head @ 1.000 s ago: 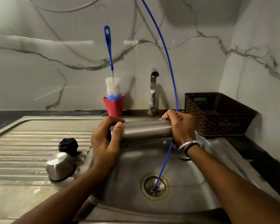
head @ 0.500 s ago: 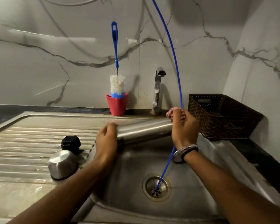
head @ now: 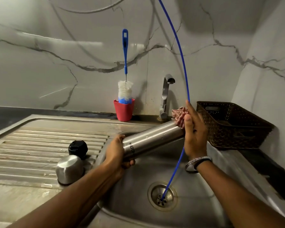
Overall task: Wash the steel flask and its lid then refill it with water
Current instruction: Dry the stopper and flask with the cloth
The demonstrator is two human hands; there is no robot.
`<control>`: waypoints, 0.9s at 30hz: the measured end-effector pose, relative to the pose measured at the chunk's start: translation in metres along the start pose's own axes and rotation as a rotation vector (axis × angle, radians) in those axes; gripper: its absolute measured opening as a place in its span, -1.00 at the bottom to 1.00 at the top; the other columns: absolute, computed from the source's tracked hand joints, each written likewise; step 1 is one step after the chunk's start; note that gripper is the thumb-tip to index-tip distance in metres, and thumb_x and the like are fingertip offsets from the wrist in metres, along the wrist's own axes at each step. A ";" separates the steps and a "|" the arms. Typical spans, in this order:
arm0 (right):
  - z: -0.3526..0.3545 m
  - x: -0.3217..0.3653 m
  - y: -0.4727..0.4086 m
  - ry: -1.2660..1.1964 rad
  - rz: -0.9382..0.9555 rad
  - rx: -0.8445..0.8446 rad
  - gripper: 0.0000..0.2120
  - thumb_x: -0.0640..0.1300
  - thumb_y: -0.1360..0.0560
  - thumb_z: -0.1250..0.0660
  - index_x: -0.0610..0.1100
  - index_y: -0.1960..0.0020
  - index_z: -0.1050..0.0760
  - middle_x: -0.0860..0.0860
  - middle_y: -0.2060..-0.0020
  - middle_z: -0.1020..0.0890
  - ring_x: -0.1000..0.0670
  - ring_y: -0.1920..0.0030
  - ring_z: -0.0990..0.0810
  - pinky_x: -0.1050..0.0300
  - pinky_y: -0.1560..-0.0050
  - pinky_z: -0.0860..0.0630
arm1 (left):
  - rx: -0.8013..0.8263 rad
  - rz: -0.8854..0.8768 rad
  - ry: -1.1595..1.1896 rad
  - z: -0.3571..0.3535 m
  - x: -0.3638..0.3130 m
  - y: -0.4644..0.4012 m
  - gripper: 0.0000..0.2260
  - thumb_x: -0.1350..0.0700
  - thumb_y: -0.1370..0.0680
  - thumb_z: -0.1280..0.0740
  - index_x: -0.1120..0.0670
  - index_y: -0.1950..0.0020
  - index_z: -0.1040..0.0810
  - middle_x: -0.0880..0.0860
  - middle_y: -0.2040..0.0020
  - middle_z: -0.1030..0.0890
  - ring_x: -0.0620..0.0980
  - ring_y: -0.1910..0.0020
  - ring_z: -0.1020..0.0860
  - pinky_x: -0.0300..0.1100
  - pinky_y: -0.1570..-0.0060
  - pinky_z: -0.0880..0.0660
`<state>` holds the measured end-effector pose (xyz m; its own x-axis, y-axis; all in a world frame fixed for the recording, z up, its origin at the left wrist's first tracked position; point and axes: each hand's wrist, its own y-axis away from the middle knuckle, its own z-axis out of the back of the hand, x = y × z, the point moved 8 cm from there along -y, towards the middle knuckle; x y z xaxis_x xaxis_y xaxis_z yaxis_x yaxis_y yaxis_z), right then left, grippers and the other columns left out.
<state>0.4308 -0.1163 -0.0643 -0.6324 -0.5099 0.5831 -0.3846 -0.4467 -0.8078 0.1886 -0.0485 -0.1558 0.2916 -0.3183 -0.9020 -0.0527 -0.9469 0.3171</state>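
Tilted since earlier: steel flask (head: pixel 152 140), far end raised rightward; left hand (head: pixel 116 153) gripping base, right hand (head: pixel 193 129) pressing cloth (head: pixel 179 116) against top

I'm looking at a home kitchen: a steel sink (head: pixel 204 186) with a ribbed drainboard (head: pixel 39 153), a tap (head: pixel 165 94) behind the sink against marble-look wall tiles (head: pixel 56 63), a bottle brush (head: pixel 125 89) in a red cup (head: pixel 123 111) left of the tap, a woven basket (head: pixel 234 129) to its right.
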 end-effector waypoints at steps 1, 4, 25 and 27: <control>0.000 -0.009 0.001 -0.101 -0.127 -0.023 -0.58 0.01 -0.67 -0.13 -0.11 -0.45 -0.45 -0.01 -0.39 -0.52 0.07 -0.39 -0.47 0.31 -0.32 -0.43 | -0.004 -0.015 0.016 -0.001 0.000 0.001 -0.82 -0.02 -0.62 -0.25 0.06 0.01 -0.56 0.17 0.24 -0.56 0.07 0.45 -0.51 -0.19 0.45 -0.36; -0.006 -0.039 0.015 -0.393 -0.598 -0.107 -0.63 0.10 -0.65 -0.21 -0.09 -0.27 -0.59 -0.03 -0.08 -0.70 -0.10 -0.15 -0.67 0.09 -0.01 -0.65 | 0.012 -0.095 0.027 -0.001 -0.004 -0.001 -0.81 0.01 -0.65 -0.21 0.04 0.01 -0.57 0.18 0.19 -0.57 0.10 0.39 -0.52 -0.26 0.62 -0.35; -0.043 0.037 0.017 0.664 0.381 0.219 -0.47 0.16 -0.65 0.08 0.07 -0.59 -0.20 -0.02 -0.59 -0.20 -0.13 -0.61 -0.03 -0.36 -0.53 0.07 | 0.093 0.037 0.037 -0.008 0.005 -0.001 -0.78 0.04 -0.63 -0.11 0.05 -0.03 -0.53 0.16 0.42 -0.61 0.06 0.64 -0.42 -0.41 0.70 -0.19; -0.056 0.043 0.025 0.680 0.459 0.358 -0.49 0.14 -0.67 0.07 0.09 -0.58 -0.22 0.02 -0.52 -0.32 -0.08 -0.58 -0.14 -0.33 -0.52 0.01 | 0.079 0.029 0.036 -0.007 0.005 -0.001 -0.78 0.01 -0.64 -0.14 0.05 -0.05 -0.55 0.19 0.34 -0.62 0.09 0.60 -0.46 -0.37 0.68 -0.26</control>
<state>0.3566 -0.1081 -0.0639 -0.9779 -0.2003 -0.0599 0.1655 -0.5668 -0.8071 0.1968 -0.0494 -0.1588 0.3228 -0.3450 -0.8813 -0.1365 -0.9384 0.3173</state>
